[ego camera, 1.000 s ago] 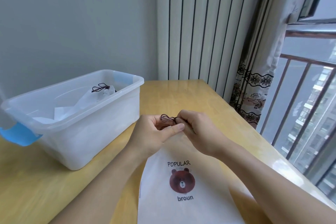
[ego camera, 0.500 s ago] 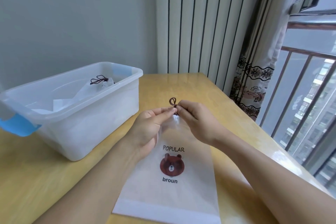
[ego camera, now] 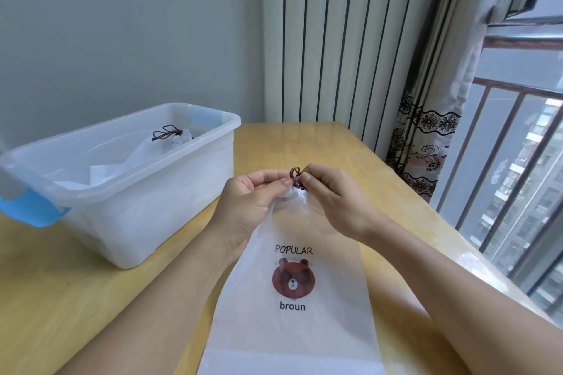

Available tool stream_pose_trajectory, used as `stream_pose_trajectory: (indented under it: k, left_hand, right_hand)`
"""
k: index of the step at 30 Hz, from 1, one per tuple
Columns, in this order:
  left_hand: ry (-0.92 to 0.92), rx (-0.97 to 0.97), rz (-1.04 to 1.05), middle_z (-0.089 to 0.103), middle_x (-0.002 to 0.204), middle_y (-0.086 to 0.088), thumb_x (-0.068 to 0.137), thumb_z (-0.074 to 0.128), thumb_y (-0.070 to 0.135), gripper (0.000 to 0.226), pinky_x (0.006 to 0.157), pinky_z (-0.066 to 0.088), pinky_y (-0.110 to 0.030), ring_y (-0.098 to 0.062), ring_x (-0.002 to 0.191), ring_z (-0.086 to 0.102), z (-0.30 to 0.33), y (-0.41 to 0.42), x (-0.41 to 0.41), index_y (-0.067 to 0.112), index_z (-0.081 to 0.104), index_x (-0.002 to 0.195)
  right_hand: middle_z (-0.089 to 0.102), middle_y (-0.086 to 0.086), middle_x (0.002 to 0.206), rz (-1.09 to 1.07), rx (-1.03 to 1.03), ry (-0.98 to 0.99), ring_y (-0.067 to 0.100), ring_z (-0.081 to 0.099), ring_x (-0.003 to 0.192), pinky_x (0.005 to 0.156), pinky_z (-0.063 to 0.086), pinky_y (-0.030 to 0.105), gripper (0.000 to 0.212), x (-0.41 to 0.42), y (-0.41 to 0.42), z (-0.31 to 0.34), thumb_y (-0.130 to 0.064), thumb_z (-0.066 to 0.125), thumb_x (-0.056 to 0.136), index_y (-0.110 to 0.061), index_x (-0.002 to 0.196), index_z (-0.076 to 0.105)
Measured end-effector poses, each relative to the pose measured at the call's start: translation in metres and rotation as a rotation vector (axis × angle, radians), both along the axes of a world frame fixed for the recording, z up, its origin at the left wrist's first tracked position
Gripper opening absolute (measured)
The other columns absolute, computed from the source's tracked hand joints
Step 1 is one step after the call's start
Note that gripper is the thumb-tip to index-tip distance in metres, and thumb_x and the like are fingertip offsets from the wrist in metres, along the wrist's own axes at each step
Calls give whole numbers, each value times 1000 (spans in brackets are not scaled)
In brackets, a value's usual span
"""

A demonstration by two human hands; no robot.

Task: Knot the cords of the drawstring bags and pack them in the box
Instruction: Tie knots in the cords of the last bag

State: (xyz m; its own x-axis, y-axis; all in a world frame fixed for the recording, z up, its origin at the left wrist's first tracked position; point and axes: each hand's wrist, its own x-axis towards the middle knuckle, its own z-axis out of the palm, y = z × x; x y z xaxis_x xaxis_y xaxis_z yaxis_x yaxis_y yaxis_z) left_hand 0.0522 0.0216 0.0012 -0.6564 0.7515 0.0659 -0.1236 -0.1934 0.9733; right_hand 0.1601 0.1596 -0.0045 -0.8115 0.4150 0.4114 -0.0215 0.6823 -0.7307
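Head view: both hands meet at the gathered mouth of the white drawstring bag (ego camera: 292,298), which lies flat on the wooden table (ego camera: 76,298) with its bear print facing up. Left hand (ego camera: 253,204) and right hand (ego camera: 332,201) each pinch the dark cord (ego camera: 295,174) between thumb and fingertips; a small loop of cord stands up between them. Step in hand, by judgement: tying the knot on this bag, loop formed but apparently not yet drawn tight. Next move likely calls for pulling the ends apart to cinch it, then lifting the bag leftward into the translucent box (ego camera: 213,155), where one knotted bag (ego camera: 170,143) already lies.
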Motion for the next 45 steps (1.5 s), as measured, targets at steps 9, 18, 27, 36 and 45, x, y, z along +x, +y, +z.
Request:
stream_pose_trajectory:
  k: [9,18,27,36,45]
  left_hand:
    - [131,-75,63,77,83,-10,84,76,5,5,83,58,-27,-17,79,72,-4,1,-2,9,79,84]
    - [42,-88,21,78,86,-11,79,77,-2,16,78,58,-22,-14,78,73,-6,2,-6,4,74,93]
    - [132,-168,59,78,82,-7,80,80,17,6,71,52,-17,-9,74,71,-14,5,-6,12,79,81]
    - [173,-124,38,79,90,-2,77,84,21,20,78,54,-15,-10,85,73,-12,7,10,12,78,95]
    - [23,-193,-164,76,99,-16,84,77,13,19,95,49,-42,-29,90,70,-17,5,0,4,75,101]
  right_hand:
    - [40,-14,57,-15,33,-22,6,34,52,51,27,21,30,0,-2,-1,-21,47,107,-6,83,58]
    - [44,-10,60,-22,105,-85,7,36,54,51,28,23,31,-1,-8,-3,-21,48,106,-13,77,55]
    - [44,-8,58,-48,103,-103,7,35,51,49,30,22,31,-1,-9,-3,-20,47,106,-10,78,55]
    - [43,-4,60,-116,64,-76,9,32,53,50,25,22,35,-4,-6,-5,-19,48,104,0,75,52]
    - [59,-11,64,-14,-163,-105,9,44,56,54,34,28,37,-4,-8,-4,-23,51,106,-17,71,64]
